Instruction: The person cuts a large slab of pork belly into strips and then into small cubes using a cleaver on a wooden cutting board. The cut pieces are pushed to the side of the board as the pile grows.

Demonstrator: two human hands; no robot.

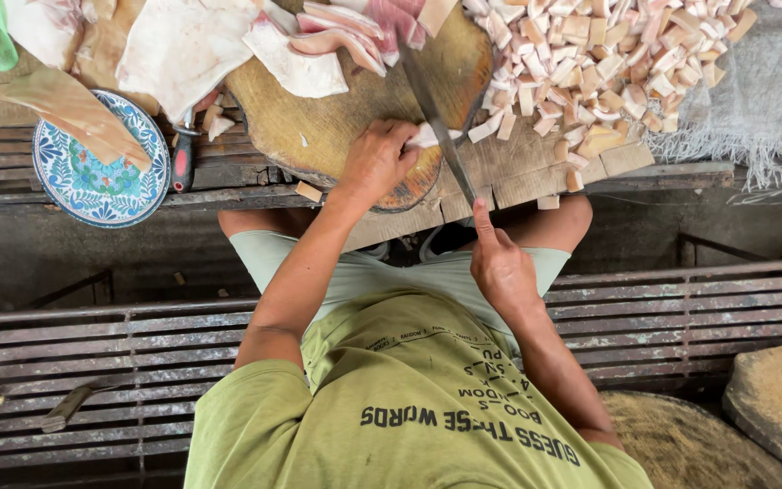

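My left hand (377, 158) presses a pale strip of pork (429, 138) down on the round wooden chopping block (319, 127). My right hand (498, 263) grips the handle of a long knife (436, 113), index finger laid along its spine. The blade runs up across the block, right beside the left fingertips and the strip. Slabs of raw pork with skin and fat (346, 32) lie at the block's far side. A heap of small cut pork cubes (590, 63) is piled to the right of the block.
A blue patterned plate (101, 167) at the left carries a pork slab (70, 109). A red-handled tool (183, 161) lies beside it. Large pale slabs (178, 45) sit at upper left, grey cloth (771, 91) at right. Slatted wood (47, 344) and round blocks (780, 398) lie below.
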